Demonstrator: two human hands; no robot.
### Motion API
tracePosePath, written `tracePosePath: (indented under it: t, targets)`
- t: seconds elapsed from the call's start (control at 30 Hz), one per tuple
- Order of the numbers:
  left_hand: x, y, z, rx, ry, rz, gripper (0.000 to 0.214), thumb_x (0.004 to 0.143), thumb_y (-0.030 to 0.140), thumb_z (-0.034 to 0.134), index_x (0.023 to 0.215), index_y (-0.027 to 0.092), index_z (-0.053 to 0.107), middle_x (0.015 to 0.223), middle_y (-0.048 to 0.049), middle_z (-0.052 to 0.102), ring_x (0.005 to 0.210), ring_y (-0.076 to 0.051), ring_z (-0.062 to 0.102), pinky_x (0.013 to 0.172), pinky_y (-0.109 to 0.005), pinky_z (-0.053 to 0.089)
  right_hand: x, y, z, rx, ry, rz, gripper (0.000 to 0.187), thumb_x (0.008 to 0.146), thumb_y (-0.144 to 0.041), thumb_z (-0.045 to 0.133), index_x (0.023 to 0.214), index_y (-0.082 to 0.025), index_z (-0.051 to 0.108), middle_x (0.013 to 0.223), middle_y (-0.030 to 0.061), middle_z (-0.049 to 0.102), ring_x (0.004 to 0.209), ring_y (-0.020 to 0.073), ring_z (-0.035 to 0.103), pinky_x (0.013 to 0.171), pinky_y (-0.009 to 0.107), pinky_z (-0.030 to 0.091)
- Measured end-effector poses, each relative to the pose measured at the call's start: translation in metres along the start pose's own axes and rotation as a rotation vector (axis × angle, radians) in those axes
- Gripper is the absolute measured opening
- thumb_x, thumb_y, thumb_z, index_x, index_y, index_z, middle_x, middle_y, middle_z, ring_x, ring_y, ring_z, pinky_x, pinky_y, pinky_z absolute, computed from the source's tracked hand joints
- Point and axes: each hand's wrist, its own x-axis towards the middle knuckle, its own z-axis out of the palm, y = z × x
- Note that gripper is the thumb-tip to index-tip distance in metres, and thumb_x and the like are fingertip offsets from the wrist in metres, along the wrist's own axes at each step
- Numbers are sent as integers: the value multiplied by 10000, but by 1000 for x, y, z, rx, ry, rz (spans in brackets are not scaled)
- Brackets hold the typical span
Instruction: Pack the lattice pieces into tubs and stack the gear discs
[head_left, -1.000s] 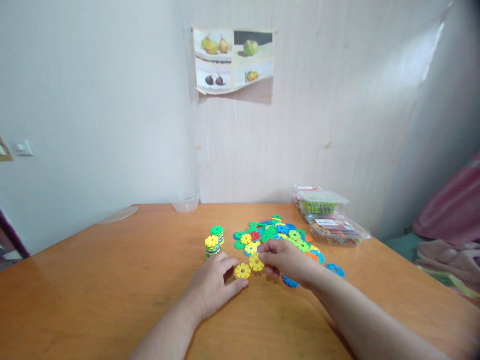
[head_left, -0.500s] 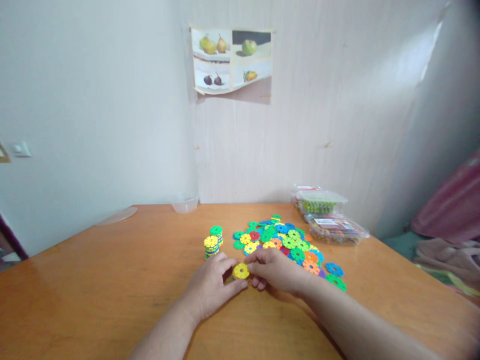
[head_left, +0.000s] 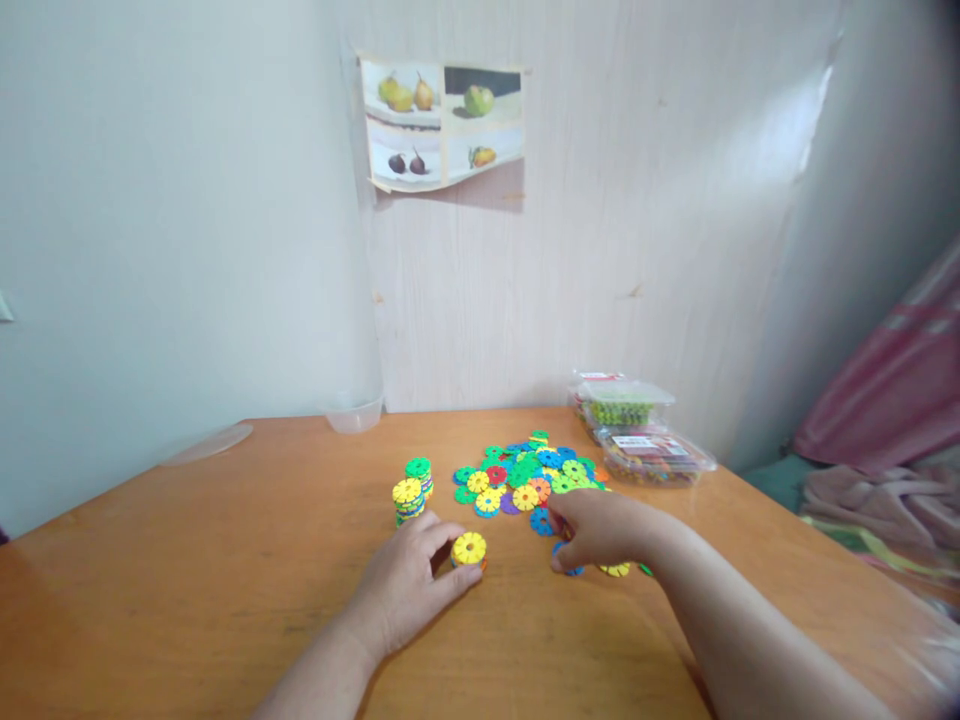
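Observation:
A short stack of toothed plastic discs (head_left: 469, 549), yellow on top, stands on the table in front of me. My left hand (head_left: 409, 570) curves round its left side, thumb in front and fingers behind, holding it. Two taller stacks are just beyond that hand: one topped by a yellow disc (head_left: 407, 491), the other by a green disc (head_left: 418, 467). My right hand (head_left: 604, 527) reaches over the near right of the loose disc pile (head_left: 525, 468), thumb and forefinger apart. A blue disc (head_left: 574, 570) lies by its thumb; the other fingers are partly hidden.
Clear plastic boxes (head_left: 656, 458) with coloured contents stand at the table's back right. At the back left are a clear tub (head_left: 354, 414) and a flat clear lid (head_left: 210, 443). A fruit picture (head_left: 442, 125) hangs on the wall. Fabric (head_left: 862, 500) lies beyond the right edge.
My right hand has left the short stack and moved right to the loose discs. My left hand remains at the stack. The whole view has shifted slightly.

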Motion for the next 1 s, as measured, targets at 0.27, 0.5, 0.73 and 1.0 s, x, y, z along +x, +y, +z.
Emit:
tracePosePath:
  t: [0.27, 0.5, 0.73, 1.0]
  targets:
    - [1, 2, -2, 0, -5, -8, 296, 837, 520, 615, 957, 261, 695, 895, -25, 596, 858, -192, 562, 716, -279, 403, 4, -13, 12, 138, 10, -107, 211, 662, -284, 677, 855, -223, 619, 798, -14, 647, 674, 138, 542, 533, 235, 269]
    - [0, 1, -1, -7, 3, -7, 277, 826, 502, 630, 940, 260, 704, 878, -22, 587, 843, -184, 563, 699, -273, 402, -3, -3, 2, -4, -31, -22, 251, 616, -306, 704, 827, -225, 593, 832, -4, 641, 692, 159, 526, 531, 253, 253]
    - [0, 0, 0, -8, 9, -3, 280, 825, 504, 629, 936, 258, 703, 883, -24, 587, 851, -186, 564, 705, -275, 403, 4, 2, 3, 43, -17, -12, 314, 582, -346, 758, 792, -225, 558, 810, -25, 619, 687, 146, 507, 530, 246, 252]
    - [0, 1, 0, -5, 11, -7, 300, 819, 515, 634, 934, 247, 703, 865, -23, 576, 825, -179, 551, 691, -272, 395, 13, -17, 14, 473, 123, -121, 106, 707, -214, 650, 751, -190, 556, 658, -38, 581, 591, 100, 498, 509, 213, 314]
